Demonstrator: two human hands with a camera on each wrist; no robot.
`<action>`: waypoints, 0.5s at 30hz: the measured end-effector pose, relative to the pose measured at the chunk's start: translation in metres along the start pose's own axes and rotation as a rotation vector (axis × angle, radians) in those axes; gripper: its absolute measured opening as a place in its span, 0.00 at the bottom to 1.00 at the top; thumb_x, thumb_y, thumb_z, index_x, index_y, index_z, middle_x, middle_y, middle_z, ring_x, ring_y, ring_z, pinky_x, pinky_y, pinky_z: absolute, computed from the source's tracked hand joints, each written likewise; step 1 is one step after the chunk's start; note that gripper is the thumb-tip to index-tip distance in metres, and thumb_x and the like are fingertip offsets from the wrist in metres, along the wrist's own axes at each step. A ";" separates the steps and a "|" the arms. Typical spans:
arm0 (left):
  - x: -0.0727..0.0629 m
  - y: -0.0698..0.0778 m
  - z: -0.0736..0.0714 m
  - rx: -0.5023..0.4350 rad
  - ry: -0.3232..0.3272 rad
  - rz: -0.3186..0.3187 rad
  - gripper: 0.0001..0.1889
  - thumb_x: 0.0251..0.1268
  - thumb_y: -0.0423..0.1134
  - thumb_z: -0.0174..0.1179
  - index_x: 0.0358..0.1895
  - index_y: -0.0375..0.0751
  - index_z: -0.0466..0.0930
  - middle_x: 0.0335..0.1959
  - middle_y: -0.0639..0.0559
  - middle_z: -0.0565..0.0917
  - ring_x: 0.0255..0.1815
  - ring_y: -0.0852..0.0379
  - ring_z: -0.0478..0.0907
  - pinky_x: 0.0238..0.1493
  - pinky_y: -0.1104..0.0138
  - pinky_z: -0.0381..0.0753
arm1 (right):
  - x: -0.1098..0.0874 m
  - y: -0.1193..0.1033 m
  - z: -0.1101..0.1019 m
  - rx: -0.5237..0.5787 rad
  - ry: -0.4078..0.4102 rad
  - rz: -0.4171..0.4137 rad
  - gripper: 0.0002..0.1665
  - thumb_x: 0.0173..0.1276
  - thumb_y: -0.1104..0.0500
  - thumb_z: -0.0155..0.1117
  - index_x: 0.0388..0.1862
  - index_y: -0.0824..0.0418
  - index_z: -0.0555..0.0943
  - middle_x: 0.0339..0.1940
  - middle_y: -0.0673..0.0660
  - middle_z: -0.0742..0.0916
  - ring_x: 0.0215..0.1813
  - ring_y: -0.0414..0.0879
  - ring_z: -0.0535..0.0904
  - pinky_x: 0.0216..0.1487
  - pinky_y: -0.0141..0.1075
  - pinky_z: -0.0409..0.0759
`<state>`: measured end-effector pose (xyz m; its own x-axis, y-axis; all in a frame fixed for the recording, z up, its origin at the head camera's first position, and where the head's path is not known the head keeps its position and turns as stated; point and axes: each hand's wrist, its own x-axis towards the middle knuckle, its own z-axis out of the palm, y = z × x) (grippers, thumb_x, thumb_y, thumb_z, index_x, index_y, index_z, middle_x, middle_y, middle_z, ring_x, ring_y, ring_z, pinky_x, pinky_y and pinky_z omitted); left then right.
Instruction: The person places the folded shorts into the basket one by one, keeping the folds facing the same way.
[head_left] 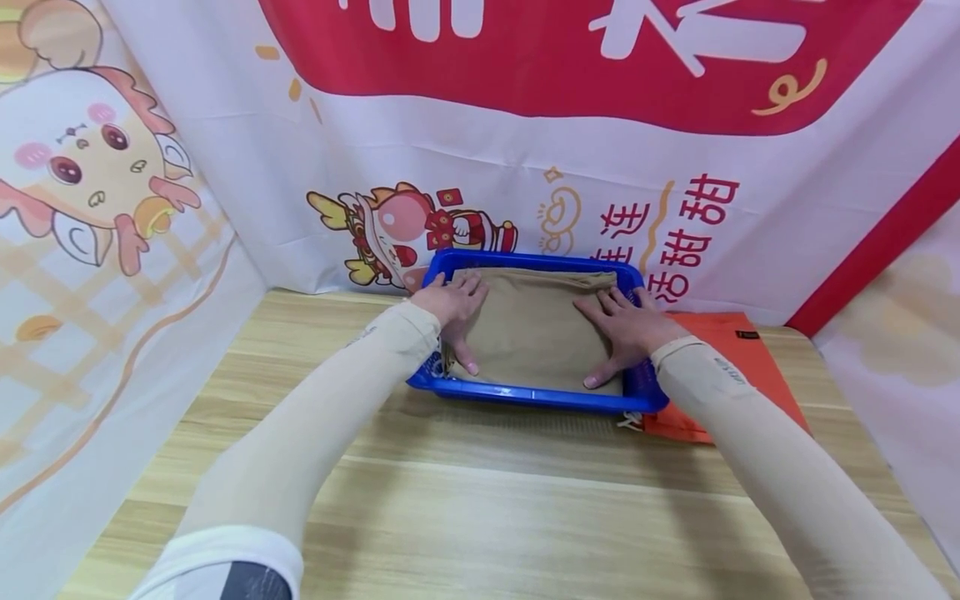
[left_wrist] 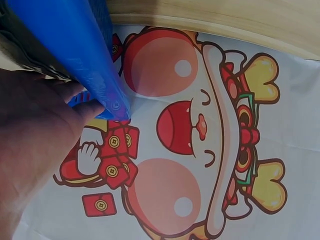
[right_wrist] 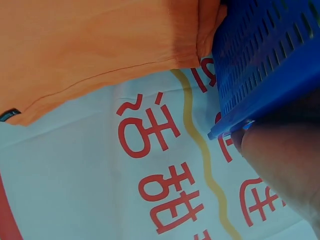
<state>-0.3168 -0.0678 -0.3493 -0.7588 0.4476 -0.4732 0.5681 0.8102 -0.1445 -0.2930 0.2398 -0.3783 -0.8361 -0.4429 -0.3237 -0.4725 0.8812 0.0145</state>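
Note:
A blue plastic basket (head_left: 525, 392) with slotted walls sits at the back of the wooden table. Folded khaki cloth (head_left: 532, 329) lies flat in it, nearly filling the inside. My left hand (head_left: 456, 310) rests on the cloth's left side, fingers spread, the little finger at the basket's rim. On the right side my right hand (head_left: 626, 329) lies likewise, thumb toward the front and fingers pointing to the back. Both wrist views show fingers at the outer rim of the basket (left_wrist: 75, 45), (right_wrist: 270, 55). Neither hand curls round anything.
An orange cloth bag (head_left: 738, 358) with a small black tag lies right of the basket, partly behind the right forearm. White cord (head_left: 630, 421) shows by the basket's front right corner. Printed fabric (head_left: 480, 150) hangs close behind, and more hangs at both sides of the table (head_left: 465, 517).

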 end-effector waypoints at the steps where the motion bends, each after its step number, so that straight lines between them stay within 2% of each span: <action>1: 0.000 0.000 0.000 0.004 0.002 0.004 0.79 0.35 0.79 0.70 0.82 0.38 0.33 0.83 0.37 0.35 0.82 0.38 0.35 0.78 0.41 0.37 | 0.000 -0.001 0.000 -0.005 -0.003 0.001 0.84 0.38 0.15 0.70 0.85 0.53 0.46 0.82 0.71 0.54 0.81 0.69 0.41 0.75 0.67 0.34; 5: -0.002 0.001 0.000 0.018 0.017 0.014 0.79 0.35 0.80 0.70 0.82 0.38 0.34 0.83 0.37 0.36 0.82 0.38 0.36 0.78 0.41 0.38 | -0.001 -0.005 0.001 -0.047 -0.009 0.008 0.82 0.38 0.15 0.69 0.85 0.53 0.48 0.81 0.72 0.55 0.81 0.70 0.43 0.75 0.68 0.33; 11: -0.004 0.000 0.003 0.030 0.038 0.023 0.78 0.36 0.79 0.70 0.82 0.36 0.36 0.83 0.36 0.38 0.82 0.37 0.38 0.78 0.41 0.39 | 0.001 -0.007 0.004 -0.129 -0.055 0.023 0.80 0.40 0.10 0.61 0.85 0.49 0.49 0.81 0.71 0.55 0.81 0.68 0.43 0.75 0.67 0.31; 15: -0.002 0.000 0.001 0.025 0.015 0.029 0.79 0.35 0.81 0.69 0.82 0.37 0.36 0.83 0.36 0.38 0.82 0.36 0.36 0.77 0.40 0.39 | 0.003 -0.004 0.001 -0.024 -0.030 0.008 0.72 0.47 0.12 0.59 0.84 0.49 0.56 0.81 0.71 0.58 0.81 0.69 0.44 0.73 0.69 0.30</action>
<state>-0.3154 -0.0693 -0.3490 -0.7464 0.4765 -0.4645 0.5975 0.7873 -0.1524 -0.2933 0.2349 -0.3801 -0.8312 -0.4305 -0.3518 -0.4727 0.8803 0.0395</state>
